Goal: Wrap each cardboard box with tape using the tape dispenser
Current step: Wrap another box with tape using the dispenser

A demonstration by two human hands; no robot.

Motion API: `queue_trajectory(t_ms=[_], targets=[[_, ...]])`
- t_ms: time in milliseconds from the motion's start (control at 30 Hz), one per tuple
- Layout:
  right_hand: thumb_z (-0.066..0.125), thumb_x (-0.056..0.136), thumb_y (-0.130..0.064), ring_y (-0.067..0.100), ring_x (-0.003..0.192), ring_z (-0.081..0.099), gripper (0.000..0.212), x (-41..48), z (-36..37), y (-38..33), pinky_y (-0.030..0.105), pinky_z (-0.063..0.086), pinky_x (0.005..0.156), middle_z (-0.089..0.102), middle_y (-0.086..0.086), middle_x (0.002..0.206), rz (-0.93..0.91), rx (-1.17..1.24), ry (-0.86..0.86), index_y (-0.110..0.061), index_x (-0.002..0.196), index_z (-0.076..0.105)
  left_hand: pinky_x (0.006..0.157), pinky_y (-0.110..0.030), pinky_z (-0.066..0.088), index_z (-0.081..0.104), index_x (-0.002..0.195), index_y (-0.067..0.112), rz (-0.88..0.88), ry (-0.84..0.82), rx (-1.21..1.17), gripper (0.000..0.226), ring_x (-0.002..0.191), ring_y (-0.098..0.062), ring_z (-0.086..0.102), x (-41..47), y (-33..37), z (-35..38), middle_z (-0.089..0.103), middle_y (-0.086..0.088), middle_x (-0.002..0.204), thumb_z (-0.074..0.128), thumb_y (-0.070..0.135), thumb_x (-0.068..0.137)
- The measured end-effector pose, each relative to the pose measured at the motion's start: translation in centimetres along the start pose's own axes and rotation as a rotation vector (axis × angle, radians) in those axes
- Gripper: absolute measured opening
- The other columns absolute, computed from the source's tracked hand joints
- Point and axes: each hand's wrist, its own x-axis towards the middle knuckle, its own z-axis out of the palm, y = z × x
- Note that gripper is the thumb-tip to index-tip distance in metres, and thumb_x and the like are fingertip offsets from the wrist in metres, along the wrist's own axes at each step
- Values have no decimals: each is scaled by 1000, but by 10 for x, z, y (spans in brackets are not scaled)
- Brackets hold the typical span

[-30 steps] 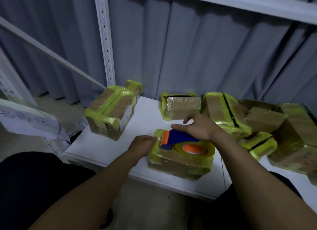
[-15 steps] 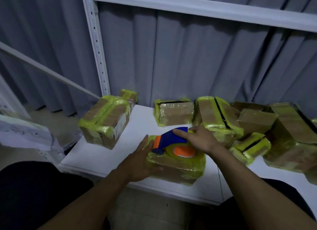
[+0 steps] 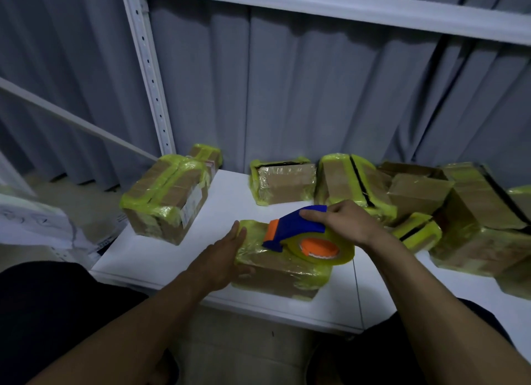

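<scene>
A cardboard box wrapped in yellow-green tape lies near the front edge of the white shelf. On its top sits the blue tape dispenser with an orange hub and a roll of yellowish tape. My right hand grips the dispenser's blue handle from above. My left hand lies flat against the box's left end, fingers straight, thumb along the front face.
A larger taped box sits at the shelf's left edge. Several more taped boxes crowd the back and right. A white perforated upright and a grey curtain stand behind. Papers lie to the left.
My left hand went from curled at the box's left end to flat against it. My right hand now grips the dispenser's handle. The camera tilted up and closer.
</scene>
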Motion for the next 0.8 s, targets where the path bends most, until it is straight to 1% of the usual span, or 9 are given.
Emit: queue_trajectory(t_ms=[100, 267, 333, 400, 467, 533, 600, 700, 800], targets=[[73, 78, -69, 24, 65, 59, 60, -2, 8, -5, 32, 39, 61, 60, 8, 63, 1, -37, -15, -15, 58, 56, 106, -37, 44, 0, 158, 23, 12, 8, 23, 104, 140, -25, 41, -2, -1, 2, 0, 5, 167, 67, 55, 86], [70, 80, -70, 18, 59, 50, 62, 4, 33, -28, 29, 34, 56, 52, 4, 62, -54, -81, -7, -15, 59, 50, 117, -39, 31, 11, 158, 27, -35, 30, -43, 101, 148, -23, 26, -6, -28, -15, 4, 7, 166, 77, 44, 83], [70, 80, -70, 17, 59, 50, 60, 8, 47, -39, 30, 36, 56, 52, 1, 61, -78, -95, -22, -16, 59, 52, 120, -41, 22, 21, 157, 26, -99, 14, -77, 98, 150, -25, 18, -6, -37, -22, 5, 4, 166, 80, 42, 80], [69, 79, -71, 17, 60, 54, 60, 13, 54, -46, 30, 39, 57, 54, 1, 62, -93, -122, -34, -14, 63, 60, 118, -40, 22, 21, 157, 25, -78, 25, -23, 105, 152, -25, 12, -7, -41, -25, -4, 4, 166, 80, 54, 75], [67, 79, -72, 18, 66, 58, 62, 20, 55, -46, 31, 43, 60, 60, 4, 69, -75, -129, -46, -11, 72, 68, 119, -44, 17, 9, 159, 26, -3, 45, 152, 129, 153, -22, -3, -9, -37, -23, -15, 7, 165, 61, 89, 60], [63, 83, -72, 19, 72, 60, 63, 21, 53, -45, 33, 45, 64, 63, 7, 77, -66, -147, -74, -10, 83, 73, 120, -49, 7, -5, 158, 28, 49, 43, 256, 138, 151, -21, -16, -7, -31, -15, -16, 5, 165, 40, 103, 52], [58, 87, -70, 16, 69, 56, 60, 18, 52, -46, 31, 42, 62, 59, 5, 76, -88, -192, -104, -12, 83, 71, 122, -49, 5, -6, 158, 24, 48, 58, 295, 132, 151, -22, -16, -4, -25, -4, -10, 2, 166, 39, 100, 60], [65, 86, -67, 18, 62, 50, 61, 13, 50, -44, 31, 36, 58, 51, 5, 66, -60, -110, -58, -14, 59, 51, 123, -44, 2, 0, 159, 16, 12, 77, 373, 122, 152, -23, -11, 1, -27, 9, -4, -2, 166, 26, 95, 69], [69, 83, -68, 17, 56, 45, 63, 9, 45, -39, 29, 32, 54, 45, 2, 57, -51, -80, -30, -16, 54, 45, 123, -49, 11, 12, 158, 12, 27, 110, 421, 114, 151, -26, -6, 4, -32, 13, 5, -5, 165, 23, 91, 77]])
